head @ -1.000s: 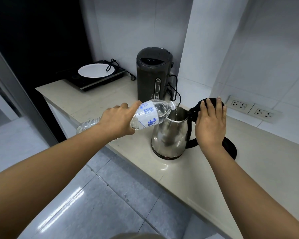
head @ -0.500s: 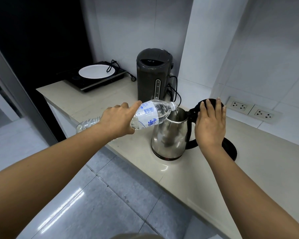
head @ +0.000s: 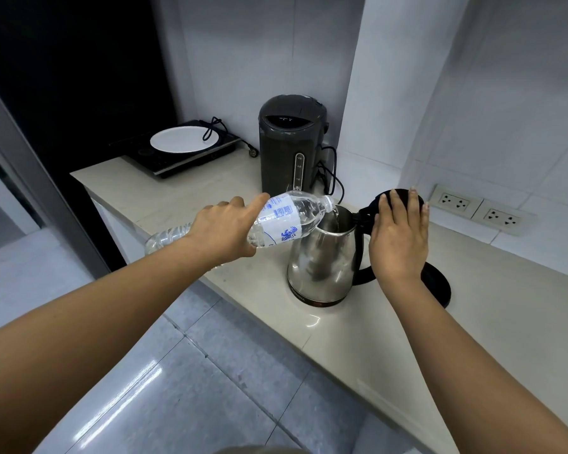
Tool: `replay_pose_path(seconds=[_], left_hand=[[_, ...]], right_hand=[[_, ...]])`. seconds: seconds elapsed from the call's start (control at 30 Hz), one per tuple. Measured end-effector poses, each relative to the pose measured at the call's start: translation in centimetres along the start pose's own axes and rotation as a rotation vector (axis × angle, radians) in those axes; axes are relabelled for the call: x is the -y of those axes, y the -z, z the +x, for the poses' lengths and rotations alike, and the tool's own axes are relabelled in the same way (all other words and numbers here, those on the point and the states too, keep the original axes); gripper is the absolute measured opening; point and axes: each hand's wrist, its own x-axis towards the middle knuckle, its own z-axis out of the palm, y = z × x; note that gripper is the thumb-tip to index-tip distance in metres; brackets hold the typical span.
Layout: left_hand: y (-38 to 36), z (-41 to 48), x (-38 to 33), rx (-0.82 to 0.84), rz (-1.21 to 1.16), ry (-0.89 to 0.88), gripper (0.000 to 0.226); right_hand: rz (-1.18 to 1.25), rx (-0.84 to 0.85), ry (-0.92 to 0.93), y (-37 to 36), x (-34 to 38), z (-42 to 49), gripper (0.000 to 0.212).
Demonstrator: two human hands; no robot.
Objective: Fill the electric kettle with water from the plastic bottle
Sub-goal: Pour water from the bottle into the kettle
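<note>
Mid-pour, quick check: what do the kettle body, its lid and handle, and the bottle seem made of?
The kettle body looks like polished stainless steel: mirror-like reflections on its wall. The lid and handle are matte black, probably plastic. The bottle is thin clear plastic: water shows through, with a printed white label.

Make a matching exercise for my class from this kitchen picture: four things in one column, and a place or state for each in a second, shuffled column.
Things
1. plastic bottle
2. kettle lid
3. white plate
4. wall sockets

Places or states
A. lying on the black cooktop
B. set in the tiled wall, to the right of the kettle
C. tilted in the left hand, mouth over the kettle opening
D. swung open, under the straight fingers of the right hand

Pairs: 1-C, 2-D, 3-A, 4-B
</note>
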Motion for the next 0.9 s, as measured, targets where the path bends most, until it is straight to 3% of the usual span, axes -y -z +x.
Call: replay_pose_path(seconds=[0.9], left_hand=[[0.26,0.13,0.28,0.012,0.017,0.002,0.09]], right_hand=[[0.011,0.021,0.0,0.15,0.06,-0.01,0.04]])
